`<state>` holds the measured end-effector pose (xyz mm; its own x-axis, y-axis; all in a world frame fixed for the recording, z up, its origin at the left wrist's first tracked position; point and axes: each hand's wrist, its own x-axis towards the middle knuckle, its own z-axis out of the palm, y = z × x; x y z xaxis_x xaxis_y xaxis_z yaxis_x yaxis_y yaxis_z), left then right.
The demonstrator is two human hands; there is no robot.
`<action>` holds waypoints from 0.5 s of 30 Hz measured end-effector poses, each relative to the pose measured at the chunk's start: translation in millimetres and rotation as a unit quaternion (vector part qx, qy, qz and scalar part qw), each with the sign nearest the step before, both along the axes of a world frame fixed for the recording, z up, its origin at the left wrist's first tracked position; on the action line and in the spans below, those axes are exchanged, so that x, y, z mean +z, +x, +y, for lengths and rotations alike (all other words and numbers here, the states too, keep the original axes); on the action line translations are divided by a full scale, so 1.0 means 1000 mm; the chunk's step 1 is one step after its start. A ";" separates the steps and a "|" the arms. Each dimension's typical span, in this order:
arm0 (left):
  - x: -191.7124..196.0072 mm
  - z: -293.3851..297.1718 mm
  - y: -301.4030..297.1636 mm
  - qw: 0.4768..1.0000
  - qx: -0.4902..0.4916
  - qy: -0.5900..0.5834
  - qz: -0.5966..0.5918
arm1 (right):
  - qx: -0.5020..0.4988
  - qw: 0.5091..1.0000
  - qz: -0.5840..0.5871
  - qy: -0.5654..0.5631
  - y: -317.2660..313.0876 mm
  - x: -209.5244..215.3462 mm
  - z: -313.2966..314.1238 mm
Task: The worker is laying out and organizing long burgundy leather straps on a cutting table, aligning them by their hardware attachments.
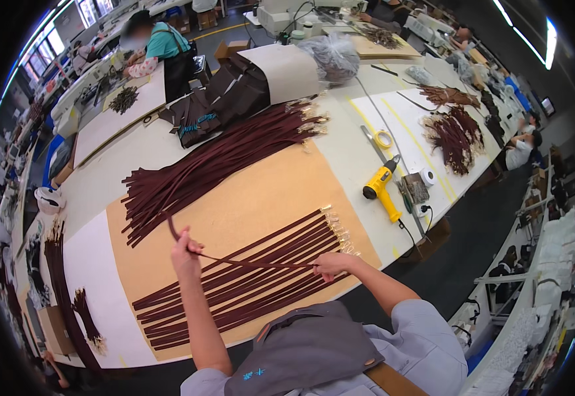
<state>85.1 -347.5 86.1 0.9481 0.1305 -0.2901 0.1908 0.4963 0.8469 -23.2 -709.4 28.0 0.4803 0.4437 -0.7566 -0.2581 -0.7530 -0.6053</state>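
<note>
A single dark maroon strap [254, 264] stretches between my two hands, above the table. My left hand [187, 252] is closed around it, and one end rises past the fingers toward the pile. At the strap's other end, my right hand [332, 265] pinches it. Below lies a row of similar straps [195, 319], set side by side, with shiny metal-looking ends [340, 228] at the right. Beyond my left hand sits a big loose pile of maroon straps [215, 158]. Both groups rest on a tan sheet [334, 175] covering the table.
At the right lie a yellow heat gun [383, 188], a tape roll [383, 138] and a corded plug. More strap bundles [456, 135] are at the far right and the left edge [60, 277]. Dark brown pieces [235, 89] and a plastic bag [330, 56] stand behind; another person [162, 49] works beyond.
</note>
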 end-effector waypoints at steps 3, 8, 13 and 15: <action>0.015 0.071 -0.024 0.993 0.080 0.084 -0.033 | 0.101 0.973 -0.201 -0.058 -0.008 -0.014 -0.026; 0.037 0.119 -0.068 0.982 0.080 0.156 -0.074 | -0.022 0.952 -0.235 -0.192 -0.021 -0.037 -0.060; 0.043 0.157 -0.112 0.967 0.218 0.124 -0.052 | 0.074 0.971 -0.197 -0.116 -0.016 0.016 -0.083; 0.043 0.169 -0.124 0.967 0.212 0.130 -0.047 | -0.106 0.989 -0.105 0.005 -0.017 0.027 -0.097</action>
